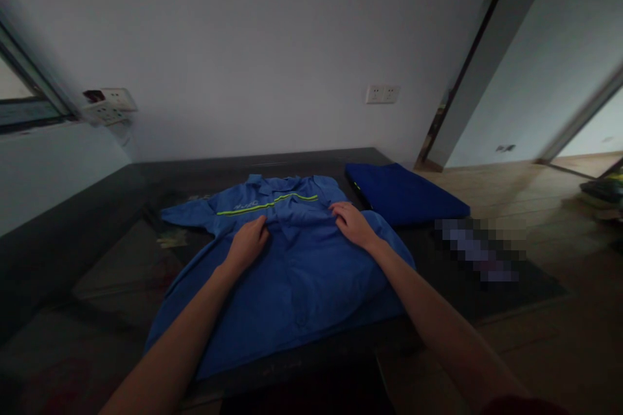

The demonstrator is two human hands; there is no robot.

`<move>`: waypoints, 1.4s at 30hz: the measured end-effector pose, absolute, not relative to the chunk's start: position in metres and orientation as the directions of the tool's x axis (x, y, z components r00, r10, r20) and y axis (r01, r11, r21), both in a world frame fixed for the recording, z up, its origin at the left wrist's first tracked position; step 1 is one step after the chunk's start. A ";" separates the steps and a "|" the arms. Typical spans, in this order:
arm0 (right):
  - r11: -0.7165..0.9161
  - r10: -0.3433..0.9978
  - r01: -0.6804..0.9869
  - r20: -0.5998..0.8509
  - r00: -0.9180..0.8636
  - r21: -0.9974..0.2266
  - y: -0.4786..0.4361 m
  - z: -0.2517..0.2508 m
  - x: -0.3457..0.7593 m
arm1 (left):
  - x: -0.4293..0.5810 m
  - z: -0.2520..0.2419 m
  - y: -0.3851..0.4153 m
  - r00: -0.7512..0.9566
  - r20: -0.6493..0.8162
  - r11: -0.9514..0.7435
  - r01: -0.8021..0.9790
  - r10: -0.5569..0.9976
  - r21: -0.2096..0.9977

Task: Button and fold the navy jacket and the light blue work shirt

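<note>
A blue work shirt [292, 272] with a yellow-green stripe and pale lettering across the chest lies front up on a dark table, collar toward the wall. Its left-side sleeve stretches out flat, while the chest cloth is creased between my hands. My left hand [248, 243] is closed on the cloth just below the stripe. At the opposite side of the chest, my right hand [353, 224] has its fingers curled onto the fabric near the other sleeve. The fingertips of both hands are partly hidden in the dim light.
A folded dark-blue garment [403, 191] lies at the table's back right. In front of it is a blurred-out item [477, 249]. The dark table [233, 165] meets a white wall with a socket [382, 94]; another socket [117, 99] is at left.
</note>
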State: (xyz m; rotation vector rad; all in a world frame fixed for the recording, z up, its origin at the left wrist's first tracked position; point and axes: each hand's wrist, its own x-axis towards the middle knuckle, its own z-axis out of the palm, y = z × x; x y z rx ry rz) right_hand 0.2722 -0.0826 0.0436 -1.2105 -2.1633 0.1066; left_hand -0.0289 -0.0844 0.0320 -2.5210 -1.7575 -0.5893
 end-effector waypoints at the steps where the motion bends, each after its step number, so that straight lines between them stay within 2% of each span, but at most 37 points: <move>1: 0.550 0.809 0.727 0.478 -0.342 -0.411 -0.083 0.045 0.273 | -0.028 0.035 -0.087 0.281 0.298 -0.350 0.912 0.912 0.212; 5: 0.457 0.871 0.744 0.413 -0.265 -0.488 -0.085 0.046 0.274 | -0.026 0.043 -0.093 0.286 0.323 -0.373 0.893 0.902 0.253; 10: 0.451 0.871 0.755 0.418 -0.257 -0.476 -0.089 0.054 0.276 | -0.023 0.048 -0.099 0.290 0.346 -0.411 0.839 0.892 0.358; 15: 0.464 0.882 0.693 0.361 -0.303 -0.552 -0.096 0.071 0.282 | -0.020 0.057 -0.106 0.264 0.318 -0.388 0.811 0.911 0.437; 17: 0.477 0.878 0.644 0.289 -0.382 -0.598 -0.097 0.077 0.284 | -0.018 0.060 -0.109 0.305 0.293 -0.406 0.820 0.906 0.404; 21: 0.442 0.841 0.654 0.031 -0.540 -0.614 -0.098 0.078 0.286 | -0.016 0.061 -0.116 0.533 0.149 -0.551 0.779 0.833 0.300; 24: 0.431 0.781 0.688 -0.141 -0.609 -0.583 -0.097 0.070 0.284 | -0.015 0.059 -0.122 0.640 0.073 -0.627 0.712 0.765 0.317; 26: 0.427 0.761 0.704 -0.195 -0.619 -0.568 -0.097 0.063 0.283 | -0.014 0.056 -0.124 0.663 0.065 -0.638 0.683 0.746 0.354; 33: 0.413 0.759 0.679 -0.184 -0.625 -0.607 -0.094 0.056 0.282 | -0.016 0.048 -0.111 0.617 0.105 -0.554 0.602 0.780 0.576; 37: 0.422 0.756 0.627 -0.128 -0.642 -0.655 -0.092 0.054 0.277 | -0.017 0.049 -0.102 0.594 0.032 -0.459 0.584 0.804 0.670; 39: 0.430 0.771 0.622 -0.092 -0.630 -0.655 -0.093 0.054 0.273 | -0.014 0.053 -0.103 0.496 0.027 -0.392 0.651 0.868 0.651; 42: 0.460 0.819 0.668 -0.010 -0.573 -0.585 -0.096 0.057 0.269 | -0.005 0.066 -0.121 0.344 0.157 -0.376 0.802 0.926 0.463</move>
